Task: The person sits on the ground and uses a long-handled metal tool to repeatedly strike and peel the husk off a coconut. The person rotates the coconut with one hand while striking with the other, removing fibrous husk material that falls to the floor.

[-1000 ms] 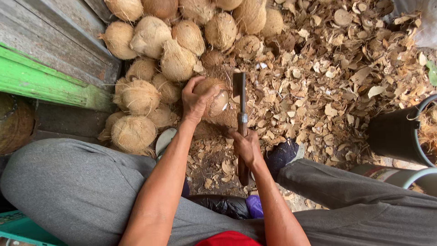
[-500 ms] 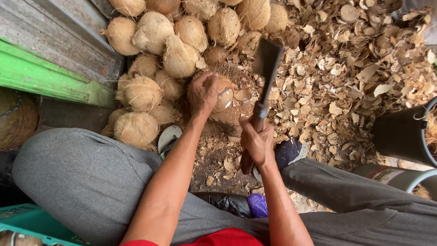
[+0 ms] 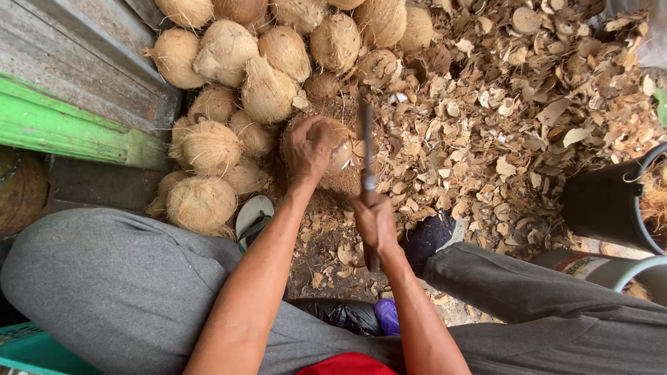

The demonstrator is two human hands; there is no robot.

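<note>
My left hand (image 3: pixel 306 148) grips a brown husked coconut (image 3: pixel 338 151) and steadies it on a low chopping block (image 3: pixel 345 182). A cleaver (image 3: pixel 365 149) with a dark blade and a wooden handle is held by my right hand (image 3: pixel 376 222). The blade shows edge-on and lies against the right side of the coconut. Both forearms reach forward between my knees in grey trousers.
A heap of husked coconuts (image 3: pixel 264 83) lies to the left and behind. Shell chips (image 3: pixel 514 104) cover the ground to the right. A dark bucket (image 3: pixel 611 201) stands at the right, a green board (image 3: pixel 62 128) at the left, a sandal (image 3: pixel 253 217) near my left knee.
The cleaver was raised and tilted to the right half a second ago. It has come down edge-on against the coconut. My left hand stayed on the coconut.
</note>
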